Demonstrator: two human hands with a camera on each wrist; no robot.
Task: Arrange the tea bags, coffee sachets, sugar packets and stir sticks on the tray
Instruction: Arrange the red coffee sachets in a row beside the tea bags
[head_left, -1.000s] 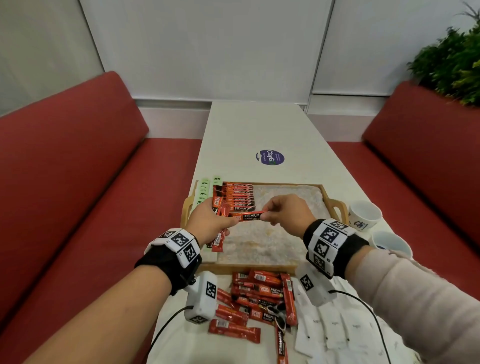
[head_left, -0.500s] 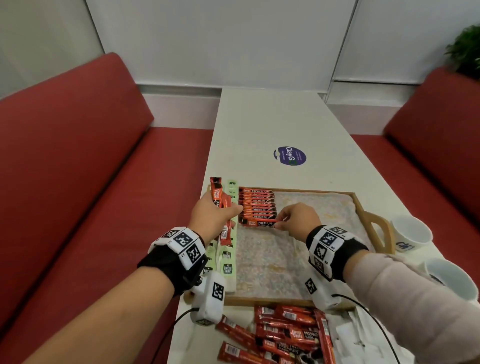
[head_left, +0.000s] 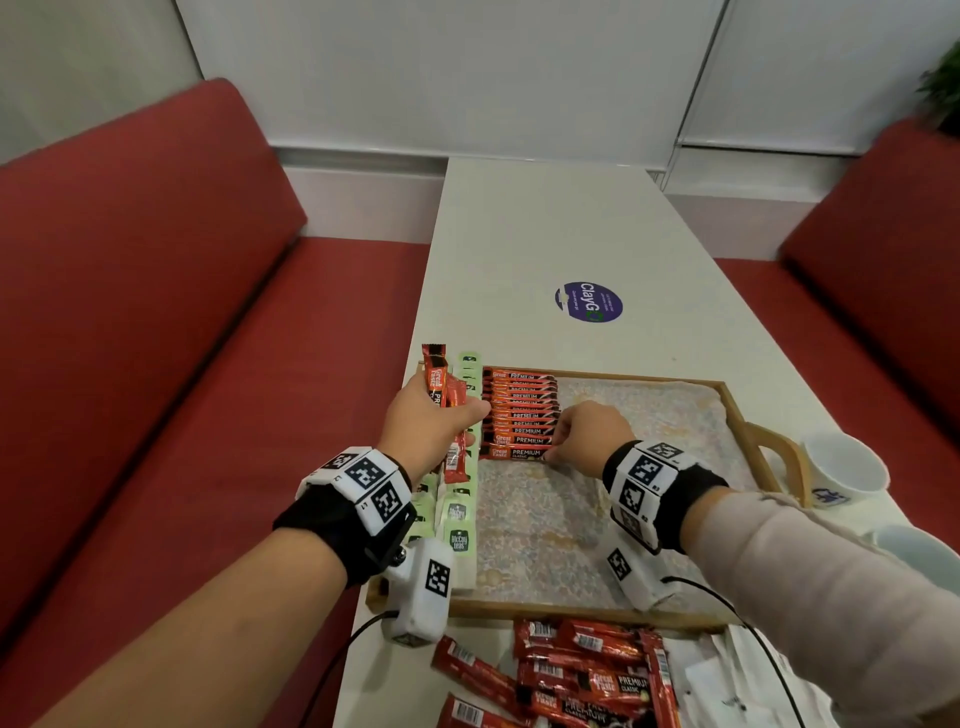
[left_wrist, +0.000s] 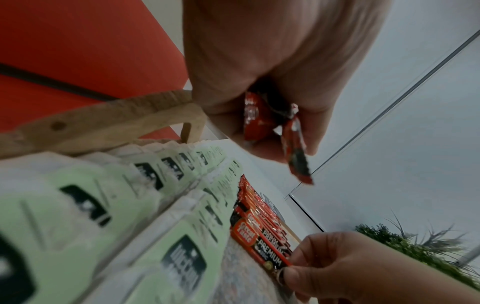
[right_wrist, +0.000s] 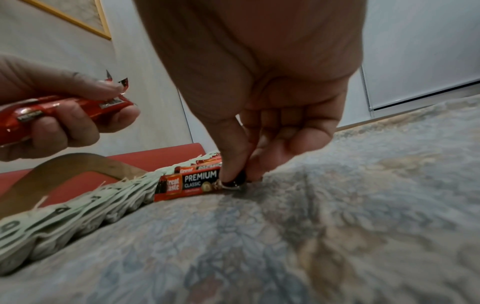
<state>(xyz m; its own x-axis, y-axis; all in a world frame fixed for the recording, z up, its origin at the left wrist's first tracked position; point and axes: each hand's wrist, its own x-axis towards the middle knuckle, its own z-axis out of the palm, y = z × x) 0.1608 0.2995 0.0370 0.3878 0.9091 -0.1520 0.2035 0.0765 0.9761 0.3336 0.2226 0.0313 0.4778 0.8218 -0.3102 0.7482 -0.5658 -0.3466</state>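
Green tea bags (head_left: 457, 525) line the tray's (head_left: 587, 607) left edge; right hand (head_left: 587, 436) pinches a coffee sachet (head_left: 514, 453) onto the row, left hand (head_left: 431, 431) grips spares (head_left: 441, 395). More sachets (head_left: 587, 670) wait on the near table (head_left: 545, 234).

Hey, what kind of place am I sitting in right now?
Probably a cafe or office pantry booth: red cushioned benches flank a long white table, and a wooden tray holds rows of coffee sachets beside white cups.

Red coffee sachets (head_left: 521, 415); pale-green tea bags (head_left: 458, 525); floral-patterned tray (head_left: 582, 608).
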